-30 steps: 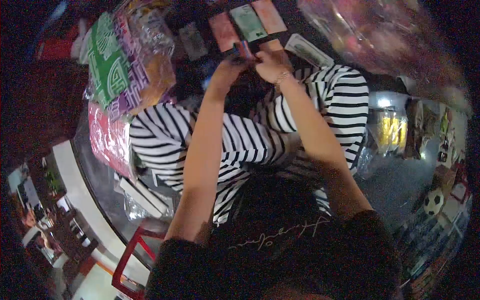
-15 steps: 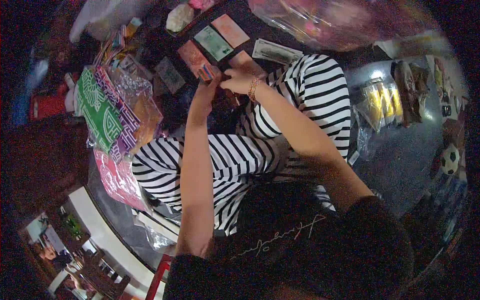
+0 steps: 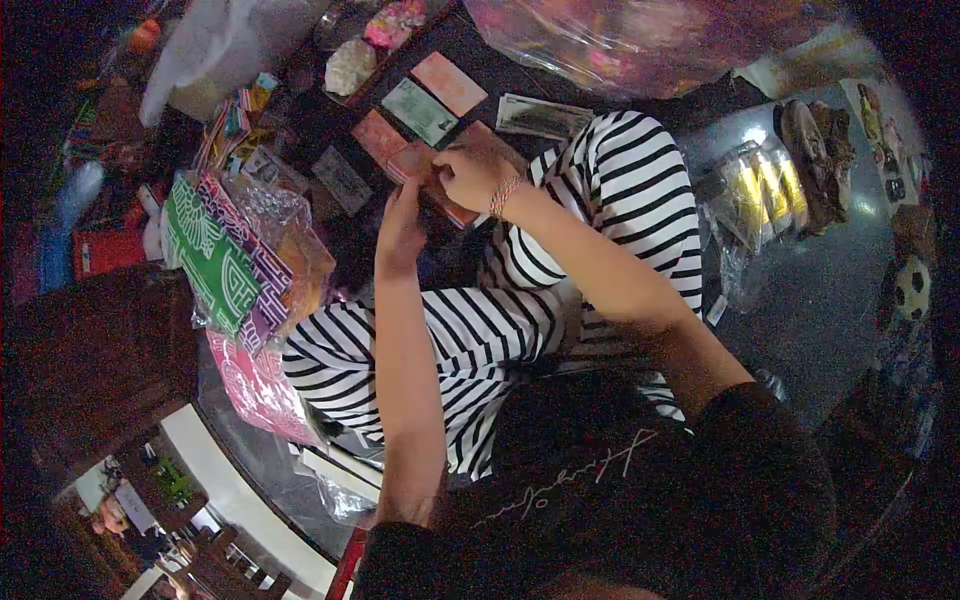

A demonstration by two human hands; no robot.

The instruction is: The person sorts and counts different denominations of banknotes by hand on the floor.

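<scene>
I can see stripy pants [image 3: 640, 185] on bent legs, and past them the left hand [image 3: 402, 222] pinches a red paper [image 3: 406, 163], while the right hand [image 3: 474, 180] curls up close beside it, though I can't tell if its fingers grip anything. The red paper is by a red note [image 3: 377, 136], then comes a green note [image 3: 418, 112], then a pink note [image 3: 450, 83]. Farther back sit a white lump [image 3: 351, 68] and pink flowers [image 3: 397, 23].

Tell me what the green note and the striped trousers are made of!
The green note looks like matte printed paper: thin, flat, no shine. The striped trousers seem to be soft, dull cloth, since the stripes bend into folds; which fibre, I can't tell.
</scene>
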